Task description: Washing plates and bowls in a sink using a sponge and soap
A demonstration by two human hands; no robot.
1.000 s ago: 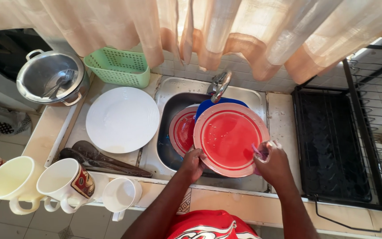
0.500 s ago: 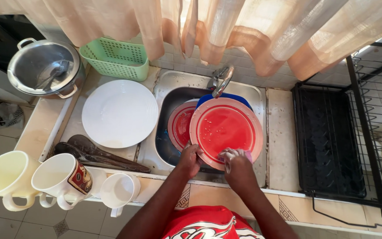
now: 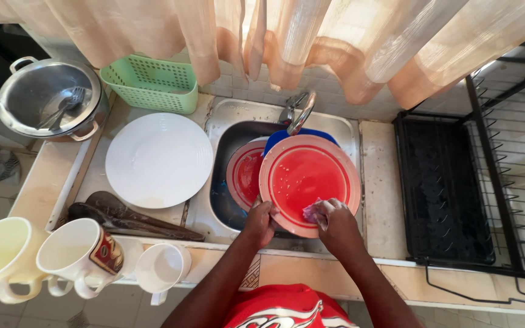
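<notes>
- Steel sink, set into the tiled bench, is the largest thing here; a curved tap stands at its back edge, and a black dish rack stands on the right, well apart from the hands.
- The red plate is held tilted over the sink, its face turned up toward the camera. A second red plate and something blue lie behind and below it.
- The white plate lies flat on the drainer to the left, beside the sink.
- The left hand has its grip clamped on the lower left rim of the red plate, with the thumb on the face.
- The right hand presses a small pinkish cloth on the lower edge of the plate, fingers closed around it.
- So the plate's face lies up and away from both hands, and the right hand is the nearer one to the unwiped middle.
</notes>
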